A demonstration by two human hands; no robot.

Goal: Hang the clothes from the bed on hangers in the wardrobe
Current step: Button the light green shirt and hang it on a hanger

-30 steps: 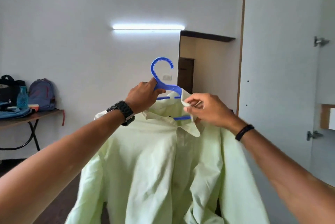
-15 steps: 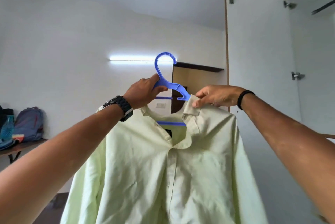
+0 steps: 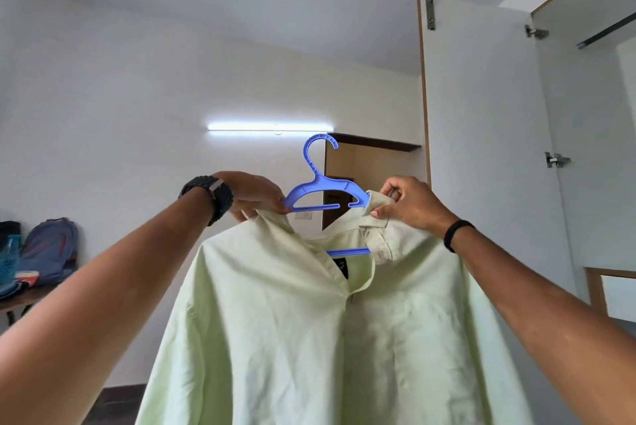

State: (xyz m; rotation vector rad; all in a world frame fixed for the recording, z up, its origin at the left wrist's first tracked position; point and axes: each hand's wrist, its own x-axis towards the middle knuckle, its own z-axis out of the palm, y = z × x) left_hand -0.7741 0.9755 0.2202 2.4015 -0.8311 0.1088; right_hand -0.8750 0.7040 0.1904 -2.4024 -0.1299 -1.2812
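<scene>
one head-worn view, tilted up, close on the raised shirt [image 3: 309, 321].

1. Both forearms are bare up to the bottom edge of the frame; no sleeves show.
2. The left wrist wears a black watch [image 3: 210, 196] with a chunky, ridged strap and a thick case; a pale strip shows on the case's side.
3. The right wrist wears a thin, plain black band [image 3: 457, 234], smooth and narrow.
4. The left hand [image 3: 253, 196] and right hand [image 3: 411, 206] are bare: no gloves, and no rings show.
</scene>
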